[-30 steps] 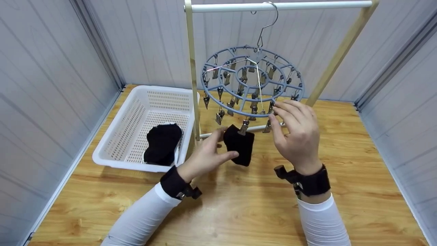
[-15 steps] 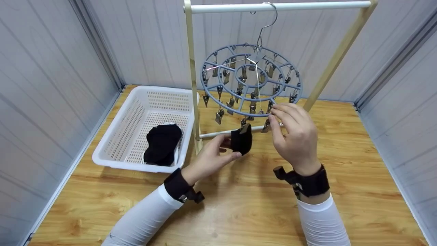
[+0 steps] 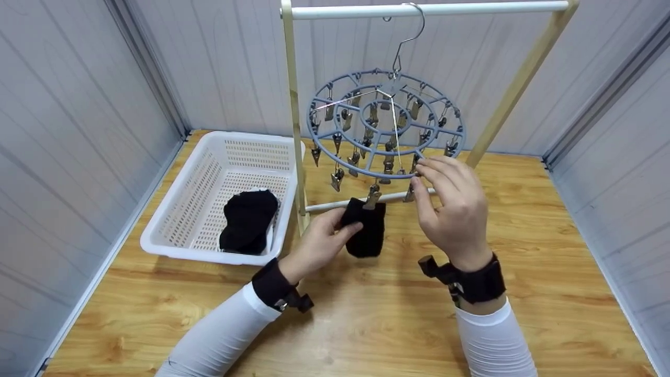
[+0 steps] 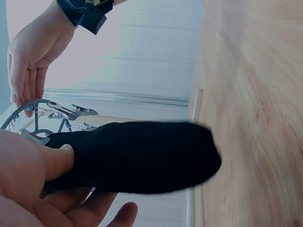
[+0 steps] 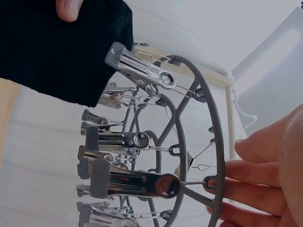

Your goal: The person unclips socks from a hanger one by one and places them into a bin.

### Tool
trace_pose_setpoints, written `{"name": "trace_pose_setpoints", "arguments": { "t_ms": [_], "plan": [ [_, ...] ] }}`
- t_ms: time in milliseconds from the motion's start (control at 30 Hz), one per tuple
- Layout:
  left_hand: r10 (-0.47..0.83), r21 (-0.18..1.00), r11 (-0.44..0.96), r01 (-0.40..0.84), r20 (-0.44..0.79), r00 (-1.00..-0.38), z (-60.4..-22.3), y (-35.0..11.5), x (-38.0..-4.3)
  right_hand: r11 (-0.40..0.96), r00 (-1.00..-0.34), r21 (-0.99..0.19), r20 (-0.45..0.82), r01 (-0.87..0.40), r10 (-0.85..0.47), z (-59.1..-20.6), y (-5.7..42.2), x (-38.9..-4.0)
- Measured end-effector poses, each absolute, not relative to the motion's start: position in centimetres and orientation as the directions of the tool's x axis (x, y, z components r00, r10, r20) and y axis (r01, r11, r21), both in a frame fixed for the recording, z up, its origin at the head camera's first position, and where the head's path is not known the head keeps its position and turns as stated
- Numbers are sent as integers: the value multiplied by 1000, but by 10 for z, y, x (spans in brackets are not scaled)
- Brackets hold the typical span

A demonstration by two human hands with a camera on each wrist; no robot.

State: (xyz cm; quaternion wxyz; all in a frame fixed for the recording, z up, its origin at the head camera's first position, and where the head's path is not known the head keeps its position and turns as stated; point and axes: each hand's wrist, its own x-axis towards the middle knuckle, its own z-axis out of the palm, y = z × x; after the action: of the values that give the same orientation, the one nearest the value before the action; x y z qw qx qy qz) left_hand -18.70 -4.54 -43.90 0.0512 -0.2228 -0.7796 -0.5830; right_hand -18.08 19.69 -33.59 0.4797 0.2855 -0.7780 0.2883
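Note:
A black sock [image 3: 366, 233] hangs by its upper edge from a metal clip [image 3: 373, 197] at the front of a round blue-grey clip hanger [image 3: 378, 174]. My left hand [image 3: 319, 241] pinches the sock's left side just below the clip, thumb in front and fingers behind. In the left wrist view the sock [image 4: 142, 156] stretches away from the thumb, its rounded end free. My right hand [image 3: 454, 204] holds the hanger's front right rim between thumb and fingertips. The right wrist view shows those fingers [image 5: 251, 179] at the ring's outer edge, partly hidden behind it.
A white perforated basket [image 3: 180, 204] stands left of the rack, with more black fabric [image 3: 250, 220] and something white beneath inside. The wooden rack's white top bar [image 3: 471, 9] carries the hanger's hook. Several bare clips dangle from the rings. Panel walls enclose the wooden table [image 3: 366, 324].
The sock was swung up and folded half a second ago, and now it hangs down again. My left hand has gone from loose fingers to pinching its side. The right hand barely moved.

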Motion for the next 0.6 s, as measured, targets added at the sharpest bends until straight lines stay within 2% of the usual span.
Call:
{"name": "trace_pose_setpoints", "arguments": {
  "t_ms": [200,333,467,600],
  "plan": [
    [289,887,222,404,335,-897,-438,-45,-186,556,-234,-145,968,-818,-92,-333,186,-176],
    [297,891,217,399,330,-896,-437,-45,-185,479,-167,-89,978,-873,-122,-335,179,-173],
    [304,892,204,404,334,-892,-438,-44,-185,448,-196,-67,949,-892,-248,-338,177,-170],
    [305,889,192,416,349,-886,-438,-44,-185,488,-293,-92,889,-868,-353,-343,180,-172]
  ]
}}
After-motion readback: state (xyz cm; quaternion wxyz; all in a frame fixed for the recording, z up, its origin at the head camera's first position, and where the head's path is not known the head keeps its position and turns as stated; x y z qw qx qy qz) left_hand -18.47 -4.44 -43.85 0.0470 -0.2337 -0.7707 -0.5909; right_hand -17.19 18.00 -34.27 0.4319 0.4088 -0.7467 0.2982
